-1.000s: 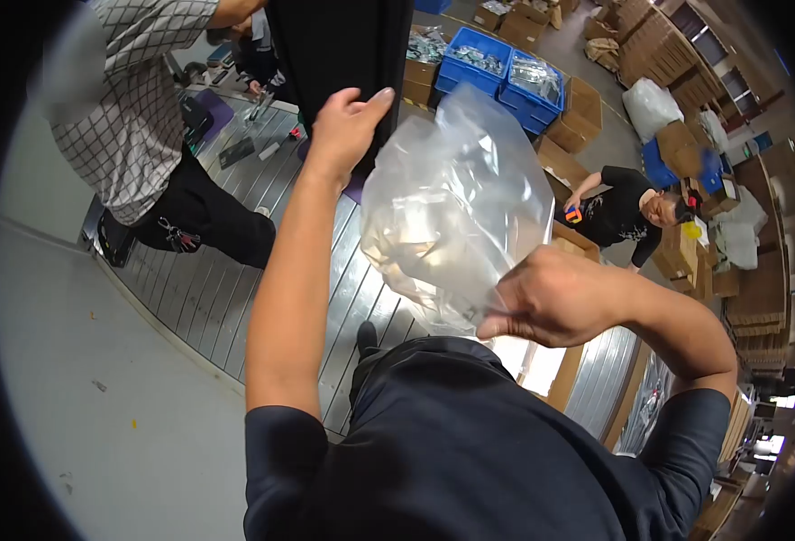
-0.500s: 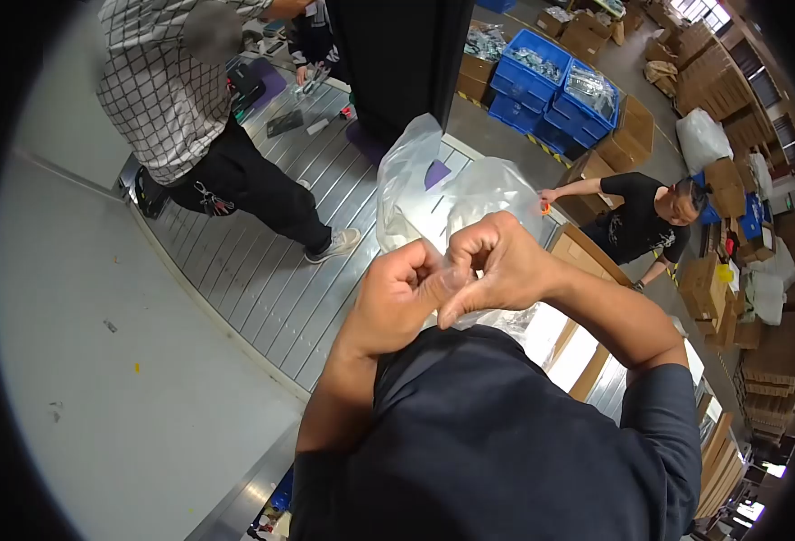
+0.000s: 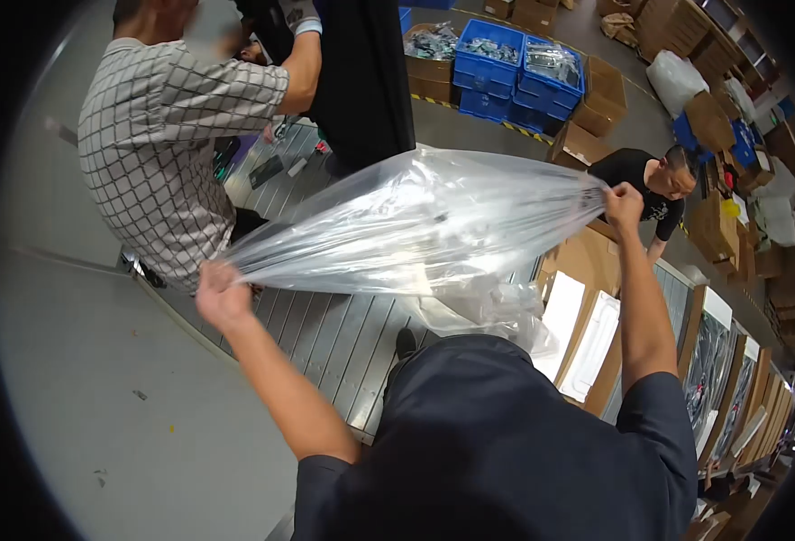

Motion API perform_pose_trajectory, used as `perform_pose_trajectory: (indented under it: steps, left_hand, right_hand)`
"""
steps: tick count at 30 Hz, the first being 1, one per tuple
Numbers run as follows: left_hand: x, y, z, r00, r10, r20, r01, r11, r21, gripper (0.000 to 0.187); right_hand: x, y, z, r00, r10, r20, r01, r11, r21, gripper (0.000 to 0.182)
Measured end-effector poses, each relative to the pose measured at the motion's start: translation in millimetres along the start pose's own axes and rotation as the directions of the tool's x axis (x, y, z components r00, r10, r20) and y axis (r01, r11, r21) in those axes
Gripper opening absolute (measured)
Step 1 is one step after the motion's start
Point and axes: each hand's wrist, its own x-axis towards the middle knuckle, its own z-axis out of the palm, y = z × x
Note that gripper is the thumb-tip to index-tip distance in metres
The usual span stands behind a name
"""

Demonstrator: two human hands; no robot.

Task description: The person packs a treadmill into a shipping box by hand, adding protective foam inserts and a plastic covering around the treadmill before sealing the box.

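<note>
A large clear plastic bag (image 3: 415,225) is stretched wide in front of me, with creases running toward both ends. My left hand (image 3: 224,296) is closed on its left end, at the side of a co-worker in a checked shirt. Gripping the gathered right end, my right hand (image 3: 624,207) is raised near a second co-worker in black. Loose folds of the plastic hang down toward the open carton below. Behind the bag stands a tall black panel (image 3: 361,90), which the co-worker in the checked shirt touches.
The co-worker in the checked shirt (image 3: 159,135) stands at the left on a slatted metal surface (image 3: 325,343). At the right is the co-worker in black (image 3: 636,171), beside an open carton (image 3: 587,257). Blue crates (image 3: 488,68) stand at the back. A grey surface (image 3: 100,379) lies left.
My hands have moved far apart from near each other, and the plastic is now stretched between them. The co-worker in the checked shirt appears closer, with an arm at the black panel.
</note>
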Motion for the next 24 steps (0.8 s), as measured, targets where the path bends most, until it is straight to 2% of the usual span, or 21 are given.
perform_pose_trajectory:
  steps: [1, 2, 3, 4, 6, 7, 8, 9, 10, 11, 12, 13, 14, 16, 17, 18, 19, 20, 22, 23, 24]
  left_hand:
    - [2, 18, 9, 0.997, 0.072, 0.001, -0.071, 0.994, 0.081, 0.03]
    - [-21, -29, 70, 0.865, 0.46, -0.199, -0.352, 0.839, 0.414, 0.029]
    - [-18, -17, 65, 0.936, 0.346, -0.06, -0.295, 0.868, 0.4, 0.029]
    - [-16, -6, 59, 0.972, 0.218, 0.081, -0.232, 0.884, 0.405, 0.028]
    - [-33, -35, 115, 0.976, 0.054, 0.21, -0.133, 0.913, 0.385, 0.027]
    - [-23, -45, 129, 0.936, -0.153, 0.317, 0.028, 0.93, 0.367, 0.026]
    - [-20, -54, 139, 0.843, -0.334, 0.422, 0.18, 0.913, 0.365, 0.025]
    - [-25, -75, 146, 0.819, -0.343, 0.461, 0.125, 0.889, 0.439, 0.024]
    - [-32, -102, 154, 0.795, -0.36, 0.488, 0.071, 0.855, 0.514, 0.024]
    - [-41, -127, 162, 0.79, -0.421, 0.446, 0.123, 0.821, 0.557, 0.023]
    - [-49, -152, 169, 0.778, -0.48, 0.405, 0.173, 0.784, 0.596, 0.022]
    - [-59, -174, 175, 0.766, -0.511, 0.39, 0.143, 0.727, 0.671, 0.018]
    - [-67, -187, 181, 0.755, -0.541, 0.372, 0.111, 0.663, 0.74, 0.018]
    - [-77, -186, 184, 0.679, -0.593, 0.433, -0.064, 0.54, 0.839, 0.025]
    - [-85, -170, 188, 0.731, -0.489, 0.476, -0.306, 0.39, 0.869, 0.037]
    - [-84, -138, 190, 0.752, -0.475, 0.457, -0.521, -0.003, 0.854, 0.05]
    - [-76, -108, 174, 0.794, -0.404, 0.454, -0.583, -0.297, 0.756, 0.057]
    - [-65, -84, 153, 0.82, -0.322, 0.472, -0.566, -0.57, 0.595, 0.063]
    - [-51, -52, 126, 0.925, -0.229, 0.304, -0.328, -0.885, 0.33, 0.071]
    - [-54, -42, 113, 0.964, -0.149, 0.219, -0.185, -0.97, 0.157, 0.074]
    - [-54, -43, 105, 0.885, -0.163, 0.435, -0.265, -0.946, 0.185, 0.076]
  right_hand:
    - [7, 22, -13, 1.0, -0.016, -0.002, 0.016, 0.998, -0.059, 0.025]
    - [11, 34, -22, 1.0, -0.03, -0.004, 0.029, 0.992, -0.12, 0.024]
    - [11, 29, -32, 1.0, 0.004, 0.022, 0.001, 0.974, -0.226, 0.023]
    - [15, 24, -42, 0.997, 0.018, 0.071, -0.005, 0.984, -0.176, 0.022]
    - [35, 13, -45, 0.981, 0.055, 0.187, -0.039, 0.996, -0.085, 0.027]
    - [56, 9, -26, 0.99, -0.035, 0.135, 0.03, 0.999, 0.033, 0.047]
    - [58, -32, -23, 0.97, -0.221, 0.102, 0.207, 0.969, 0.134, 0.062]
    - [40, -116, -33, 0.941, -0.318, 0.114, 0.304, 0.944, 0.126, 0.065]
    - [25, -172, -27, 0.853, -0.497, 0.161, 0.416, 0.833, 0.365, 0.074]
    - [3, -231, -25, 0.722, -0.674, 0.158, 0.54, 0.69, 0.482, 0.084]
    - [-19, -272, -7, 0.609, -0.784, 0.117, 0.575, 0.539, 0.615, 0.091]
    - [-36, -309, 11, 0.44, -0.894, 0.083, 0.586, 0.357, 0.727, 0.098]
    - [-53, -339, 33, 0.277, -0.961, 0.002, 0.613, 0.179, 0.77, 0.089]
    - [-71, -370, 67, 0.111, -0.862, 0.495, 0.487, 0.481, 0.729, 0.054]
    - [-63, -372, 82, 0.204, -0.802, 0.562, 0.555, 0.568, 0.608, 0.045]
    - [-52, -369, 96, 0.301, -0.733, 0.61, 0.606, 0.641, 0.471, 0.038]
    - [-39, -356, 99, 0.409, -0.766, 0.497, 0.613, 0.634, 0.472, 0.032]
    - [-24, -344, 100, 0.505, -0.782, 0.366, 0.623, 0.623, 0.473, 0.028]
    - [-17, -348, 89, 0.512, -0.796, 0.323, 0.657, 0.605, 0.449, 0.029]
    - [-28, -362, 71, 0.511, -0.793, 0.332, 0.634, 0.608, 0.478, 0.028]
    - [-33, -381, 57, 0.512, -0.793, 0.33, 0.616, 0.607, 0.503, 0.027]
